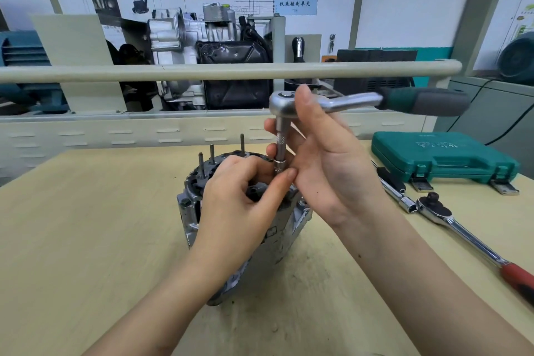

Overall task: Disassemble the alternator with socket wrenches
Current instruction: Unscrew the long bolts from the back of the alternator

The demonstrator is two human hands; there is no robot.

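The grey metal alternator [190,211] stands on the wooden bench [86,240] with three studs [212,153] sticking up from its top. A ratchet wrench [332,102] with a green and grey handle stands over it on a slim extension and socket [280,165], pointing down onto the alternator's top right. My right hand [326,165] grips the extension and the ratchet head, thumb up beside the head. My left hand [242,193] lies over the alternator's top and pinches the socket end with thumb and fingers.
A larger ratchet [450,220] with a red handle and a loose socket [407,205] lie on the bench to the right. A shut green tool case [442,156] stands behind them. A beige rail [231,71] and an engine display [208,58] run along the back.
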